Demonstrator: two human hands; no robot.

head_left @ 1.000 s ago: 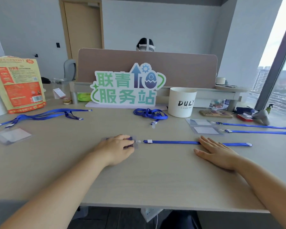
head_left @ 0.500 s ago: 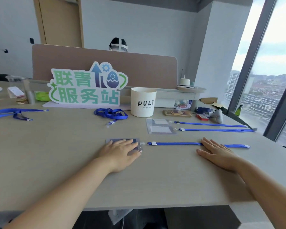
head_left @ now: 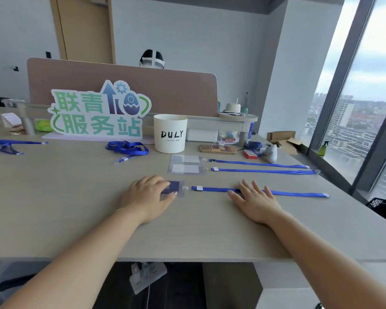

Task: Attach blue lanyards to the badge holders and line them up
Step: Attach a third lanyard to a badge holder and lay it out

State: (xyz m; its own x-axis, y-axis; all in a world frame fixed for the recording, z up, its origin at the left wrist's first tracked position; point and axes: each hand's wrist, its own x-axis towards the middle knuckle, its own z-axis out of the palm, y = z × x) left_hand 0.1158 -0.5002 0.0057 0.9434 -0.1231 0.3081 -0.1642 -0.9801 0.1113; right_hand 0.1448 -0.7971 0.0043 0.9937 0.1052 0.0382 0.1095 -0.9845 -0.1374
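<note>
Left hand (head_left: 147, 195): fingers laid nearly straight on the badge holder (head_left: 176, 188), pressing it to the table (head_left: 76, 208); a second ago they were curled over it.
Right hand (head_left: 254, 197): open, palm down across the blue lanyard (head_left: 299, 193).
Meaning: clipping looks done, and this set is now being smoothed flat.
Long axis: holder at the left, strap running straight right, its far end pointing at the window.
Finished sets (head_left: 259, 167): two just behind, roughly parallel.
Loose lanyards (head_left: 127, 148): farther back, bundled and unattached.

The left hand (head_left: 146, 197) lies palm down, fingers relaxed — the right hand (head_left: 255, 200) lies flat, fingers spread.
</note>
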